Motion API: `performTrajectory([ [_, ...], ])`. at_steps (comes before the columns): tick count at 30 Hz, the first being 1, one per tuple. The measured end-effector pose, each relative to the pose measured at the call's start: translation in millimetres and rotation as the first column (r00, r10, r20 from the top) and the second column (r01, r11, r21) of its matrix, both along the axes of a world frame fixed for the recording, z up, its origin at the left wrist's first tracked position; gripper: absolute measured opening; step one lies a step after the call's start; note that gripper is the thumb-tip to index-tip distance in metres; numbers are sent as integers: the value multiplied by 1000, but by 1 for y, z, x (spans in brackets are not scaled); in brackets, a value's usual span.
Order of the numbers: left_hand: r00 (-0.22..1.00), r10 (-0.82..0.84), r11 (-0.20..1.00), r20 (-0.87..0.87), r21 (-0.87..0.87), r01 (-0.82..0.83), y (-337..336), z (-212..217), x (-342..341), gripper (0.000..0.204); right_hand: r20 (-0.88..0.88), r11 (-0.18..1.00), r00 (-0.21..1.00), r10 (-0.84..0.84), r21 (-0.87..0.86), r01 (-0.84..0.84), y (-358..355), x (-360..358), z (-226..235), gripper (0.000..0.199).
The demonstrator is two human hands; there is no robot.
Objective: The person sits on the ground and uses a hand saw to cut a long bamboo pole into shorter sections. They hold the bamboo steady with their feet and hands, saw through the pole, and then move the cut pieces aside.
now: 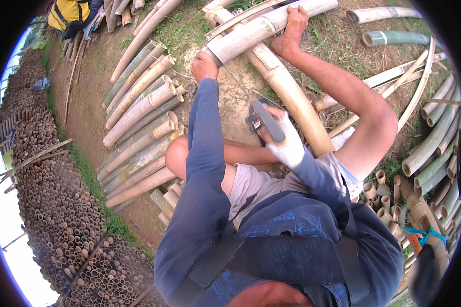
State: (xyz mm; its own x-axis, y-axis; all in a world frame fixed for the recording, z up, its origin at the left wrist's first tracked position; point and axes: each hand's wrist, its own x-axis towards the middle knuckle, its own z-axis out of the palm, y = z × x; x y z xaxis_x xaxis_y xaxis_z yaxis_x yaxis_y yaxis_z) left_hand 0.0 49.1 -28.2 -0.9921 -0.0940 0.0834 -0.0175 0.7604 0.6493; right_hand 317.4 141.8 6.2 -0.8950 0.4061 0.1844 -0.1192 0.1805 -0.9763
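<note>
The left hand (204,65) clamped the cut end of the bamboo pole (271,23) while the gloved right hand (287,143) closed around the saw handle (266,120), its blade just beside that grip, the cut seemingly barely begun

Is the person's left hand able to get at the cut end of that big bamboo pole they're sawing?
Probably yes: the left hand already rests beside the cut end of the bamboo pole, with nothing between them. The gloved right hand holds the saw, clear of that side.
</note>
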Motion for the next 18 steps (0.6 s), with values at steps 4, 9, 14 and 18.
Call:
performTrajectory([
  [4,1000,14,1000,10,14,-15,2,-3,-1,73,186,998,980,62,-12,-61,7,73,17,58],
  [9,997,48,999,56,4,-48,4,-1,2,72,92,999,995,28,-29,-25,-6,-62,-30,61],
  [14,999,28,1000,27,1,-28,3,5,0,71,84,981,994,66,-190,-49,-12,-95,-54,47],
  [18,999,27,999,22,18,-27,3,3,-1,70,87,1000,996,10,15,-12,-4,18,-19,48],
])
